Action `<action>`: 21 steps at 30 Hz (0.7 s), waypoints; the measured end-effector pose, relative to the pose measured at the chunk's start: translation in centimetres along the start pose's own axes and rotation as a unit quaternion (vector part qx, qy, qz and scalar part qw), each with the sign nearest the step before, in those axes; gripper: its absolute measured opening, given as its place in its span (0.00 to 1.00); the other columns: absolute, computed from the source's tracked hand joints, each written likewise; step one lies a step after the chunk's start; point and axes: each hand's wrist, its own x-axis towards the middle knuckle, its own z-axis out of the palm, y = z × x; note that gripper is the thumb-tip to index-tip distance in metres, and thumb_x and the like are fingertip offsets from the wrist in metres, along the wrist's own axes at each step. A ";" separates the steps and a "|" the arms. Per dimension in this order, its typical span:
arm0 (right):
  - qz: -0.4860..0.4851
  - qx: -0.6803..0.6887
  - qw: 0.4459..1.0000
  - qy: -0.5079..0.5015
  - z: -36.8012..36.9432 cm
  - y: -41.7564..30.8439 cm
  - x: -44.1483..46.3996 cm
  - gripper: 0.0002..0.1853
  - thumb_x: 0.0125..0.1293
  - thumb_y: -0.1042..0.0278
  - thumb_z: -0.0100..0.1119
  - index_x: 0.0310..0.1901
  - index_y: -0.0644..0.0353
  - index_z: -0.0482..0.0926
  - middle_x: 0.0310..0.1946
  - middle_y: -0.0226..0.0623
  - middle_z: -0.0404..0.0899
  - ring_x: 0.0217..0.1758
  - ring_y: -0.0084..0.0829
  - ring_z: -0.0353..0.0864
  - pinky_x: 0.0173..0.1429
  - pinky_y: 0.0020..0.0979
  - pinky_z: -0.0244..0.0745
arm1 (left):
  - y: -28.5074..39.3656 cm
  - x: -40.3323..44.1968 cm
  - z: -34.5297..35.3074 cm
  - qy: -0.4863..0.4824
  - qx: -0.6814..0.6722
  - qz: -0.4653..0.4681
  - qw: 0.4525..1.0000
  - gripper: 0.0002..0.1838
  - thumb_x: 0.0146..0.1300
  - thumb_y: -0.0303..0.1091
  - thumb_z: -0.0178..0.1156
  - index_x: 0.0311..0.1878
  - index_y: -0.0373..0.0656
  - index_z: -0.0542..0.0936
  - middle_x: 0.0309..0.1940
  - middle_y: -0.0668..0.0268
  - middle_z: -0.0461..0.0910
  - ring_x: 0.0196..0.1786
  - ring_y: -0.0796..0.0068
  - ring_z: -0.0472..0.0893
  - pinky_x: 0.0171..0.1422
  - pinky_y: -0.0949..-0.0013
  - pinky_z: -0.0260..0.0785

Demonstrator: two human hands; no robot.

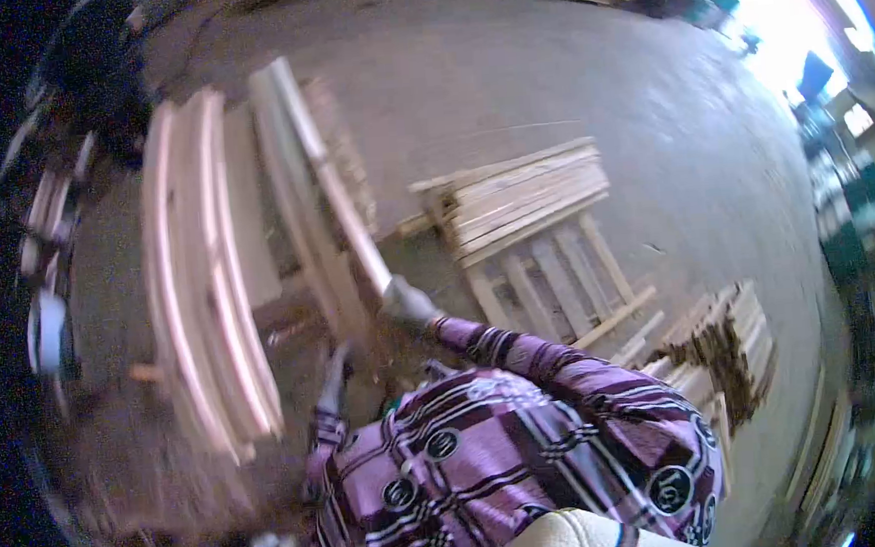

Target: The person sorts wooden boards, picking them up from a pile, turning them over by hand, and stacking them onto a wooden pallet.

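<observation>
My right hand (pixel 409 305), in a pale glove, is closed on the near end of a long light wooden strip (pixel 337 189), which points away from me to the upper left. My left hand (pixel 334 380) is low beside my body, left of the right hand; its fingers are blurred. Under and beside the strip lie long boards (pixel 291 172). Further left is a stack of long planks (pixel 196 258) with bright edges.
A stack of short boards (pixel 533 192) rests on a slatted wooden pallet (pixel 558 281) right of centre. More cut wood (pixel 752 344) is piled at the lower right. A bright opening (pixel 783 22) shows at the upper right.
</observation>
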 end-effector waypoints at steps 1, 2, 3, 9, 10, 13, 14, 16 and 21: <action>0.114 0.147 0.982 -0.016 1.1 1.5 -1.4 0.24 0.52 0.61 0.55 0.47 0.59 0.58 0.27 0.49 0.73 0.28 0.46 0.74 0.31 0.37 0.68 | -2.0 1.0 -0.7 -0.057 -0.085 -0.025 0.994 0.27 0.56 0.42 0.53 0.56 0.39 0.62 0.49 0.62 0.68 0.52 0.69 0.66 0.56 0.70 0.57; 0.112 0.191 0.975 -0.016 1.3 1.8 -1.7 0.26 0.51 0.60 0.56 0.48 0.58 0.58 0.28 0.48 0.73 0.30 0.47 0.74 0.33 0.38 0.68 | -3.7 1.6 -1.4 -0.105 -0.171 -0.061 0.978 0.26 0.57 0.41 0.52 0.56 0.40 0.61 0.50 0.63 0.67 0.52 0.70 0.66 0.56 0.70 0.58; 0.101 0.238 0.966 -0.018 1.8 2.0 -1.4 0.28 0.49 0.58 0.57 0.49 0.56 0.57 0.28 0.48 0.74 0.31 0.47 0.74 0.35 0.39 0.68 | -4.0 2.1 -0.8 -0.122 -0.160 -0.057 0.978 0.26 0.57 0.41 0.52 0.56 0.40 0.61 0.50 0.63 0.67 0.52 0.70 0.66 0.56 0.70 0.58; 0.187 0.204 0.961 -0.011 -0.3 1.4 -1.8 0.27 0.44 0.54 0.61 0.42 0.60 0.64 0.27 0.43 0.73 0.34 0.39 0.73 0.38 0.36 0.67 | -4.4 2.4 1.0 -0.006 -0.097 0.014 0.995 0.19 0.55 0.42 0.54 0.48 0.42 0.70 0.38 0.69 0.72 0.38 0.76 0.70 0.44 0.71 0.63; 0.207 0.227 0.951 -0.026 -0.4 2.0 -1.6 0.25 0.44 0.55 0.62 0.40 0.61 0.66 0.27 0.42 0.73 0.35 0.36 0.73 0.38 0.35 0.67 | -4.8 2.6 0.4 -0.007 -0.097 0.013 0.995 0.19 0.55 0.42 0.54 0.48 0.42 0.70 0.38 0.69 0.72 0.38 0.76 0.70 0.44 0.71 0.63; 0.236 0.247 0.939 -0.045 -1.1 2.6 -1.6 0.22 0.43 0.54 0.62 0.33 0.63 0.70 0.26 0.37 0.74 0.35 0.29 0.73 0.38 0.32 0.67 | -3.8 1.9 0.3 0.023 -0.115 -0.023 0.993 0.17 0.54 0.43 0.55 0.42 0.41 0.72 0.31 0.71 0.71 0.33 0.78 0.69 0.38 0.72 0.63; 0.247 0.260 0.933 -0.026 -1.2 2.5 -1.6 0.23 0.43 0.54 0.62 0.35 0.63 0.70 0.27 0.37 0.73 0.34 0.28 0.73 0.37 0.32 0.68 | -2.5 1.0 0.9 0.052 -0.077 0.021 0.996 0.18 0.54 0.44 0.56 0.41 0.40 0.72 0.30 0.70 0.70 0.33 0.78 0.69 0.37 0.72 0.62; 0.249 0.253 0.935 -0.017 -2.8 1.0 -1.6 0.25 0.45 0.57 0.63 0.42 0.62 0.68 0.29 0.34 0.73 0.33 0.27 0.73 0.37 0.31 0.68 | -1.8 0.4 1.0 0.080 -0.039 0.064 0.994 0.18 0.53 0.44 0.56 0.40 0.40 0.72 0.29 0.70 0.70 0.33 0.79 0.68 0.37 0.72 0.61; 0.115 0.296 0.948 0.028 -1.4 3.2 -0.5 0.26 0.46 0.65 0.64 0.47 0.60 0.64 0.29 0.32 0.72 0.27 0.21 0.71 0.29 0.24 0.69 | 0.1 -0.6 -0.4 -0.024 -0.126 -0.067 0.990 0.15 0.52 0.45 0.56 0.35 0.43 0.71 0.22 0.70 0.70 0.24 0.77 0.70 0.27 0.74 0.64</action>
